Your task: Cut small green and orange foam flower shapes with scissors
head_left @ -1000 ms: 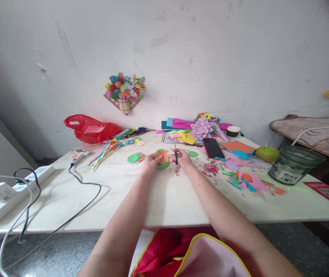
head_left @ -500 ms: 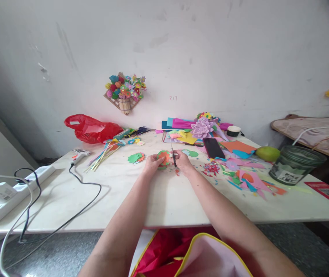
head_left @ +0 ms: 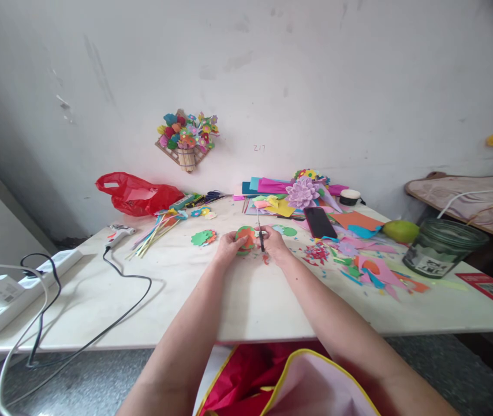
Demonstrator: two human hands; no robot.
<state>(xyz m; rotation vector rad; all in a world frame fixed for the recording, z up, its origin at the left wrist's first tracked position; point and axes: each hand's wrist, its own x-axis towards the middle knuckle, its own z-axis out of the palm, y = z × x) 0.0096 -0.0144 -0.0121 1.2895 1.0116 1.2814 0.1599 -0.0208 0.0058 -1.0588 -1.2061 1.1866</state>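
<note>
My left hand [head_left: 230, 245] is closed on an orange and green foam cutout [head_left: 245, 236] at the middle of the white table [head_left: 177, 306]. Just right of it, my right hand [head_left: 271, 240] grips a pair of scissors [head_left: 260, 226], its blades pointing away from me beside the cutout. Green and orange cut shapes [head_left: 203, 237] lie to the left of my hands. Another green piece [head_left: 290, 231] rests beyond my right hand. Small red scraps [head_left: 316, 252] are scattered to the right.
A glue gun [head_left: 119, 234], its cord and a power strip [head_left: 30, 294] occupy the left. Toward the back are a red bag [head_left: 138, 195] and foam sheets [head_left: 272, 185]. A phone [head_left: 319, 223], green fruit [head_left: 401, 231] and glass jar [head_left: 430, 248] stand or lie right.
</note>
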